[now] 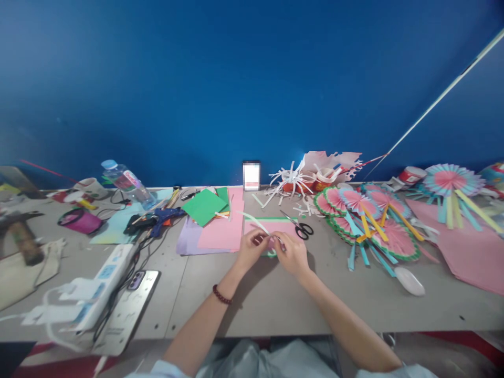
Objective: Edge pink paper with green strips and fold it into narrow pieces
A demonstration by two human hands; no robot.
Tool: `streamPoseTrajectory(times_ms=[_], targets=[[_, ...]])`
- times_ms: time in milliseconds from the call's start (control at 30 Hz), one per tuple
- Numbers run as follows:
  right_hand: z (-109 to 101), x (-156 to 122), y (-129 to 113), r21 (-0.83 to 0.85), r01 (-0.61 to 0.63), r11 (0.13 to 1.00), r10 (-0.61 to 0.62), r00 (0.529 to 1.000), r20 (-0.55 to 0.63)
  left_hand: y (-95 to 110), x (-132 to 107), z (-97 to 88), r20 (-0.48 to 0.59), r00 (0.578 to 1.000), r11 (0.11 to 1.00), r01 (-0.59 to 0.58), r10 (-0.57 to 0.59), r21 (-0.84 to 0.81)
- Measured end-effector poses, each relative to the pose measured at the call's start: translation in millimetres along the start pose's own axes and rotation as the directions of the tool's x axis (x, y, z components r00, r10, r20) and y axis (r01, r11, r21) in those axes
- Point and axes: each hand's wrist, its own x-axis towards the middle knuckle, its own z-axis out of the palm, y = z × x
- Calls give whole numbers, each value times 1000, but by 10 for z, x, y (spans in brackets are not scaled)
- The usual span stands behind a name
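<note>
My left hand and my right hand meet at the middle of the table, fingertips pinched close together. Between them is a narrow white paper strip, its free end reaching up and to the left. The end at my fingers is mostly hidden. Beneath the hands lies pink paper with green edges. Black-handled scissors rest just beyond my right hand. A pink sheet, a lilac sheet and green paper squares lie to the left of my left hand.
Folded paper fans with ribbons and a white spoon-like piece lie at the right. White paper strips stand in a cup at the back. Leftward are a glue gun, bottle, power strip, phone and hammer.
</note>
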Motion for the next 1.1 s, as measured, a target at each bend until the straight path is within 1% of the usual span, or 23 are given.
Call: streamPoseTrajectory(times_ms=[100, 200, 333, 433, 533, 667, 767, 867, 933, 1000, 1100], targets=[[17, -2, 13, 0, -3, 1000, 3, 1000, -5, -32, 14, 11, -12, 999, 998, 33, -34, -46], [28, -4, 23, 3, -18, 1000, 18, 1000, -1, -42, 17, 10, -11, 999, 998, 31, -32, -47], [40, -10, 36, 15, -39, 999, 39, 999, 0, -21, -1, 2, 40, 999, 1000, 1, -2, 18], [52, -16, 50, 25, -49, 998, 49, 999, -11, -1, -25, 3, 71, 997, 995, -49, 43, 92], [59, -19, 61, 26, -47, 999, 48, 999, -24, 16, -43, 8, 80, 993, 982, -94, 82, 165], [50, -12, 55, 18, -37, 999, 38, 999, -33, 42, -57, 10, 87, 992, 975, -102, 87, 196], [37, -3, 43, 13, -29, 999, 30, 999, -37, 51, -50, 10, 89, 994, 988, -75, 64, 133], [31, -2, 38, 15, -5, 1000, 6, 999, -47, 38, -23, 6, 107, 994, 999, 17, -14, -31], [31, -7, 39, 17, 13, 1000, -12, 998, -55, 26, 0, -3, 151, 985, 985, 99, -78, -139], [30, -12, 38, 15, 26, 1000, -25, 998, -56, 18, 16, -13, 186, 974, 965, 165, -127, -206], [23, -12, 21, 12, 39, 999, -38, 999, -29, 20, 21, -26, 175, 968, 944, 220, -180, -246]])
